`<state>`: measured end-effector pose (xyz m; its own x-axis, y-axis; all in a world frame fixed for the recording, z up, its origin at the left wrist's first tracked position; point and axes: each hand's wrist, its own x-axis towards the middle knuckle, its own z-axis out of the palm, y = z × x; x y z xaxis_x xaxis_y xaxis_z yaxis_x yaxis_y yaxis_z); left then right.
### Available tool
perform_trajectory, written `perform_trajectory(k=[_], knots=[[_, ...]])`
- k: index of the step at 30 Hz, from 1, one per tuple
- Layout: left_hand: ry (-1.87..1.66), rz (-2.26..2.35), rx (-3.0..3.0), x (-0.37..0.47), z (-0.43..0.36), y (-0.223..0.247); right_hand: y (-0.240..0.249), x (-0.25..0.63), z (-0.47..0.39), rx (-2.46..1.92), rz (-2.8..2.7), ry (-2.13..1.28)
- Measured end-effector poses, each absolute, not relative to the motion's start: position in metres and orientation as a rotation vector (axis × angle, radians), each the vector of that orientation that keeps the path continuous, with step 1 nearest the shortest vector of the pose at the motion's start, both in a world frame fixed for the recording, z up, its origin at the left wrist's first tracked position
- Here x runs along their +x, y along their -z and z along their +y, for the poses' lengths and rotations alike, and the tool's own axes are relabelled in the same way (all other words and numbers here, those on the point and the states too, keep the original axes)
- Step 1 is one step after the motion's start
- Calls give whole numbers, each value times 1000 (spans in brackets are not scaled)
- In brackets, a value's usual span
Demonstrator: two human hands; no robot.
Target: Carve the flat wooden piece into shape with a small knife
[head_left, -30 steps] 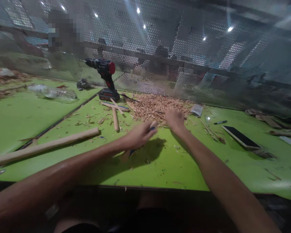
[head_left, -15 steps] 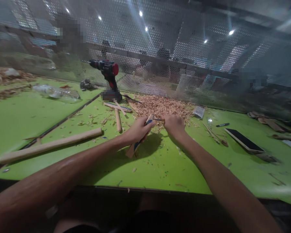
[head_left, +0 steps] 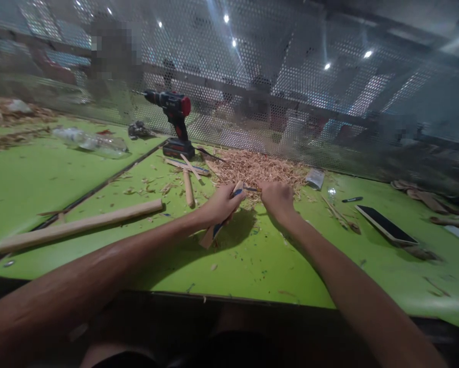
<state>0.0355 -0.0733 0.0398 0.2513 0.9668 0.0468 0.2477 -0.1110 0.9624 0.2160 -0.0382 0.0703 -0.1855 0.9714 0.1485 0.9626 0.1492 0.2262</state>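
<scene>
My left hand (head_left: 222,205) is wrapped round a slim piece of wood (head_left: 208,238) with blue markings, tilted so that its upper tip shows above the thumb. Most of its middle is hidden by the fingers. My right hand (head_left: 278,200) is closed in a fist on what looks like a carving knife (head_left: 253,189). The thin blade points left and meets or nearly meets the wood's upper end; the handle is mostly inside the fist. Behind both hands lies a heap of wood shavings (head_left: 260,166).
A cordless drill (head_left: 177,120) stands on the green table (head_left: 267,271) near a perforated screen (head_left: 229,102). Leftward lie a long wooden rod (head_left: 87,222), a short stick (head_left: 188,189) and a plastic bottle (head_left: 95,143). Rightward are a pen (head_left: 352,199) and a dark flat phone-like slab (head_left: 386,225).
The whole view has shifted slightly. Both hands keep nearly the same pose, with the blade still at the upper end of the wood.
</scene>
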Motion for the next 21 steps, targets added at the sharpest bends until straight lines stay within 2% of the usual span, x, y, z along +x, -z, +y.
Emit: perform_trajectory(k=[21], knots=[[-676, 1071, 1825, 14, -69, -55, -76, 219, -37, 1902, 2315, -488]])
